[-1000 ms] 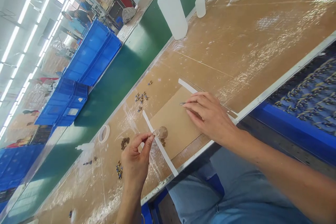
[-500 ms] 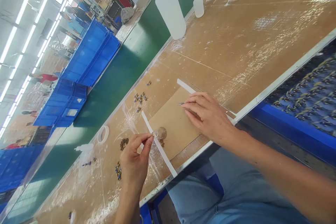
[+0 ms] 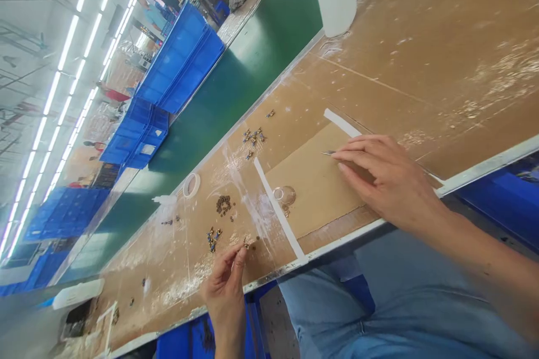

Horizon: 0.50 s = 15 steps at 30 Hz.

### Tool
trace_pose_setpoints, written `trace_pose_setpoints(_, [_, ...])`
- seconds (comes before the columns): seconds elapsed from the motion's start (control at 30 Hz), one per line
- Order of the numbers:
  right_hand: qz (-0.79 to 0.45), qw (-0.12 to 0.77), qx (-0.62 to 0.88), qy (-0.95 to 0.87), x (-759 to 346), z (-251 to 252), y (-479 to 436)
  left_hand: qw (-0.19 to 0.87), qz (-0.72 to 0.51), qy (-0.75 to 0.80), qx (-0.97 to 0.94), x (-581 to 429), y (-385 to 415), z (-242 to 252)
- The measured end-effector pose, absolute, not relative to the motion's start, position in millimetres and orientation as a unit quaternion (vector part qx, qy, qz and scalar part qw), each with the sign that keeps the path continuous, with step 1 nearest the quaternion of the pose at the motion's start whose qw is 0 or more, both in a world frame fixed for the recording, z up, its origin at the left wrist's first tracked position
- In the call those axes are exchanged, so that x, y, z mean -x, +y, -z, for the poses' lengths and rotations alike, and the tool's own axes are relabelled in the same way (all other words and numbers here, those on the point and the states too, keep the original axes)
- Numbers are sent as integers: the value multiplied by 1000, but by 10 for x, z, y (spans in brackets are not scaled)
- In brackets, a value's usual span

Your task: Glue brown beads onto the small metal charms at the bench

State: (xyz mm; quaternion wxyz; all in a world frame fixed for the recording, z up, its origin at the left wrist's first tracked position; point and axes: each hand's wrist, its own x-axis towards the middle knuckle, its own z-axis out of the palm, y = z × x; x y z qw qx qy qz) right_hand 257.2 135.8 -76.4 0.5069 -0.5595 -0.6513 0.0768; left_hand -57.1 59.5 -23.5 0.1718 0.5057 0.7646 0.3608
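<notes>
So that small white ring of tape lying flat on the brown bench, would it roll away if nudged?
Probably not: the small white tape ring lies flat on the taped brown bench, so a nudge would likely slide it. It looks thin and hollow, so probably light. Stood on edge, it could roll.

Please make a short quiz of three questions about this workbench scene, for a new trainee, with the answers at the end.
1. True or false: the left hand pinches a small metal part between thumb and finger.
2. What does the right hand hold against the cardboard sheet? A) a blue bottle cap B) a thin metal tool C) a roll of tape
3. Fill in: the small clear dish rests on the ____ sheet, beside the white strip.

Key: 1 true; 2 B; 3 cardboard.
</notes>
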Motion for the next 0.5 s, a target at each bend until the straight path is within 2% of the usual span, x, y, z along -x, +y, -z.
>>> trace_pose_setpoints(0.17, [-62, 491, 570, -656, -2551, 761, 1343, 177, -353, 786, -476, 682, 469, 388])
trace_pose_setpoints(0.5, [-28, 465, 599, -652, -2526, 743, 1314, 171, -329, 759, -535, 701, 461, 427])
